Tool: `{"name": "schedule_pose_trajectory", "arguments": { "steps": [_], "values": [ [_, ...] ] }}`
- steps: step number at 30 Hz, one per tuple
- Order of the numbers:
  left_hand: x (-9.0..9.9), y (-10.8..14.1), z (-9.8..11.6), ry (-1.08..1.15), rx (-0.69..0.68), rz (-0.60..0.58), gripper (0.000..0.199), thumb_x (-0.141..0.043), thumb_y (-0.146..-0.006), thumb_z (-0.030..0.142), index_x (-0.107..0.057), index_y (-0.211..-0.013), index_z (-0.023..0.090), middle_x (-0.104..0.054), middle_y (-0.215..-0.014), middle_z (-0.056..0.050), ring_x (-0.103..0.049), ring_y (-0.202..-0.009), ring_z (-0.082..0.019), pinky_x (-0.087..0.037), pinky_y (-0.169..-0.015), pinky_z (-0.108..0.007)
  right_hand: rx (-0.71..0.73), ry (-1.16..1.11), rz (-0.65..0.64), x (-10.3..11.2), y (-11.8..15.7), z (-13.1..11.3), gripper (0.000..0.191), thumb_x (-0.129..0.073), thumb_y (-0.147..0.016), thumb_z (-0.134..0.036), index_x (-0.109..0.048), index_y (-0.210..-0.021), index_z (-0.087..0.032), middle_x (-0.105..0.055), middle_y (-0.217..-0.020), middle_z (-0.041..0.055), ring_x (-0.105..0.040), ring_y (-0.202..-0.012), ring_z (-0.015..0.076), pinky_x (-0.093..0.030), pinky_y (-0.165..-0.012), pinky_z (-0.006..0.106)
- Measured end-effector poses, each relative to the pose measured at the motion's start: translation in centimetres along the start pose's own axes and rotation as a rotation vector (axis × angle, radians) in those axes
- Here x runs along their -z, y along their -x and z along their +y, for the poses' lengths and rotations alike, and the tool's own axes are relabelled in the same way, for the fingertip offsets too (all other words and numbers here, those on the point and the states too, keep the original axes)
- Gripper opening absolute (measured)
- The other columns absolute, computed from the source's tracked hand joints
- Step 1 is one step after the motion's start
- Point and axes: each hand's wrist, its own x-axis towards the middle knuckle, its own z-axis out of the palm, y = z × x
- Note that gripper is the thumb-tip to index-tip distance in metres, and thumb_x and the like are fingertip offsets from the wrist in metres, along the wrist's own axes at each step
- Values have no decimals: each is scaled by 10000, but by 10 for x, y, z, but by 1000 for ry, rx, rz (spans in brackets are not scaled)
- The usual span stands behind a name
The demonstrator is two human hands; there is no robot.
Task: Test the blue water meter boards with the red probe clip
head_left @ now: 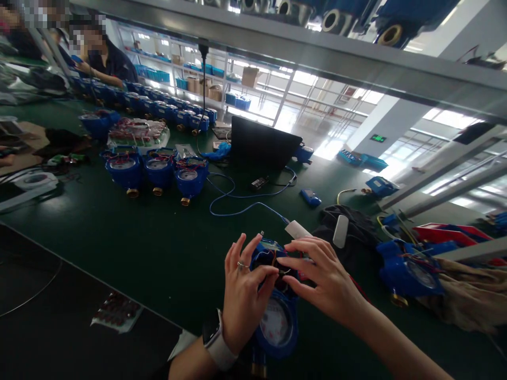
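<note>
Meter (276,324), blue, on green table (190,237). Left hand (246,290): left of meter, fingertips narrowly gathered at its wires (273,257); grip cannot be told. Right hand (322,272): right of meter, digits curved, slightly parted; hold likewise uncertain.

My left hand (246,295) could pass leftward over green tabletop (174,258); ahead, a blue cable (257,203) and black panel (263,143) obstruct; rightward, a blue meter (410,272).

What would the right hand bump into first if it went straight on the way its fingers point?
Most likely the left hand: its thumb tip lies just ahead of the right hand. Thin wires at the blue meter might come first; depth is unclear.
</note>
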Motion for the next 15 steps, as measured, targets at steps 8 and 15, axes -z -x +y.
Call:
{"name": "schedule_pose_trajectory", "arguments": {
  "steps": [8, 15],
  "values": [
    [1, 1, 0, -60, -54, -9, 131, -611, -904, 235, -729, -907, 291, -515, -1443, -59, -329, -1415, -347, -338, -1102, -607, 370, 234, 43, 6, -10, 0, 247, -487, -993, -130, -692, -946, -262, -775, -948, -13, -664, -970, 151, -433, -966, 340],
    [6, 2, -1, -100, -74, 5, 166, -557, -905, 150, -684, -883, 255, -586, -1097, -66, -489, -1235, -291, -381, -1097, -533, 307, 335, 18, 37, -1, 37, 195, -516, -978, -239, -680, -883, -287, -767, -905, 7, -673, -909, 188, -448, -901, 392]
  ]
}}
